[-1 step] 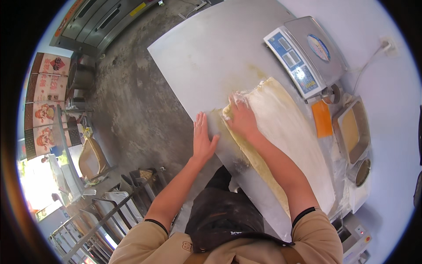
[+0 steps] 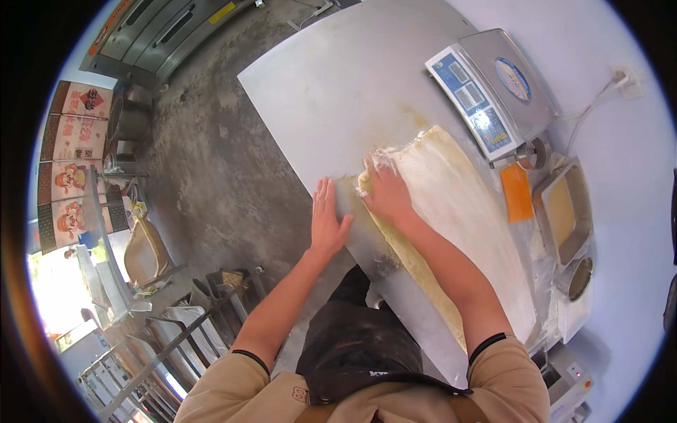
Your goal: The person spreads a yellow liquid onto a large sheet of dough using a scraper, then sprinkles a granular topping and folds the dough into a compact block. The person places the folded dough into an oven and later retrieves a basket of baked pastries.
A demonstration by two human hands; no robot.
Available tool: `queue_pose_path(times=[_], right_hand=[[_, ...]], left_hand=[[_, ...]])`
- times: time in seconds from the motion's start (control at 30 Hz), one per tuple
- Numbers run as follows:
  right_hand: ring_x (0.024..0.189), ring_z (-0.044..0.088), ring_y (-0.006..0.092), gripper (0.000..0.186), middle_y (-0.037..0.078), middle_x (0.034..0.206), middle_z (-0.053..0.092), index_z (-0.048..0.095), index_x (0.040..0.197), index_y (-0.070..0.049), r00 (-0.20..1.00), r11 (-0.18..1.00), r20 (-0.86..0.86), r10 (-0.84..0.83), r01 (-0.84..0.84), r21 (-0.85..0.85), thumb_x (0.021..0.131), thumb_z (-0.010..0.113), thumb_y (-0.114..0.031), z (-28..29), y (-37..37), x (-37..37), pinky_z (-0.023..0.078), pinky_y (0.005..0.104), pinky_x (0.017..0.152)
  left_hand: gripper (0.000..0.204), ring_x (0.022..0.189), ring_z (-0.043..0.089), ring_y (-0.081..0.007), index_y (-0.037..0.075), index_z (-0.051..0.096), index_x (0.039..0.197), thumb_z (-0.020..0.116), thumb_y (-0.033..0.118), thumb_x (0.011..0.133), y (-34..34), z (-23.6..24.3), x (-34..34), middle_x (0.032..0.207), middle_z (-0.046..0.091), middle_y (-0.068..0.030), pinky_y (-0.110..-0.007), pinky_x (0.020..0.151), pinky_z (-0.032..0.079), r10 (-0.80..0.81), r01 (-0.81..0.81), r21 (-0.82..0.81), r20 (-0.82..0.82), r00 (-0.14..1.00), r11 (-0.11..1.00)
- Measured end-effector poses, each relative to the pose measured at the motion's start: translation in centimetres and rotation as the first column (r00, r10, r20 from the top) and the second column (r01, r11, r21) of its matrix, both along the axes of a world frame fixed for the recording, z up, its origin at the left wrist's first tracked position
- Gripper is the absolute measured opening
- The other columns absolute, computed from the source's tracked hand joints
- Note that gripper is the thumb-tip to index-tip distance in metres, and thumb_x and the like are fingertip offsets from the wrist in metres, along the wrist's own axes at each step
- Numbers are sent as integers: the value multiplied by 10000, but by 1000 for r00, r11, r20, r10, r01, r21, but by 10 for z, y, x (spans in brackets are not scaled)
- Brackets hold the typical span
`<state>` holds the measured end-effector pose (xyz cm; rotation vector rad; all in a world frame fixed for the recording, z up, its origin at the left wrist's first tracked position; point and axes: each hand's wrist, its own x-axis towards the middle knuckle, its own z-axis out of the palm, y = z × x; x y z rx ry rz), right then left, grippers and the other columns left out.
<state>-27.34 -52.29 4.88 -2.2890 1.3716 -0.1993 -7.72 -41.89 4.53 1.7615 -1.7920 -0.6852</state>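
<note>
A long floured sheet of pale dough (image 2: 469, 247) lies on the metal worktable (image 2: 331, 99), with a narrow yellowish strip along its left side. My right hand (image 2: 388, 194) rests on the dough's upper left corner, fingers stretched out and a little apart, fingertips on the floury, bunched edge. My left hand (image 2: 328, 215) is open at the table's left edge, left of the dough, its fingers stretched out flat. An orange rectangular scraper (image 2: 517, 192) lies right of the dough, below a digital scale (image 2: 469, 99).
A rectangular pan (image 2: 564, 208) and a round metal container (image 2: 575, 278) stand along the right wall. An oven (image 2: 148, 39) is at the upper left, a metal rack (image 2: 176, 352) at the lower left. Grey floor (image 2: 197, 162) shows beyond the table's left edge.
</note>
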Motion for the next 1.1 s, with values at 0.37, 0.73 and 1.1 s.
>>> queue_pose_path(times=[0.37,0.73,1.1], right_hand=[[1503,474,435,880,292,1581,517,415,1657,-44,997,998,44,67,-67,-7,891,768,-298,5,19,-42,321,560,1307],[1541,436,459,657,282,1588,517,539,1564,-12,776,789,240,-584,611,-56,947,719,-146,28,222,-189,360,549,1278],[1564,401,476,584,299,1624,486,490,1584,25,347,387,326,-880,920,67,1024,619,-82,39,449,-283,297,554,1303]], left_hand=[[997,1666,213,-409,15,249,1720,720,469,968,-113,-9,-26,1775,271,-240,-552,1355,194,-434,430,-102,-12,901,897],[1077,1682,188,-348,16,266,1711,805,440,881,-80,-1,-98,1795,246,-195,-512,1374,182,-649,666,27,257,716,746],[1140,1675,201,-391,24,242,1722,859,344,818,101,-1,-263,1790,244,-229,-550,1358,193,-846,851,-2,103,522,525]])
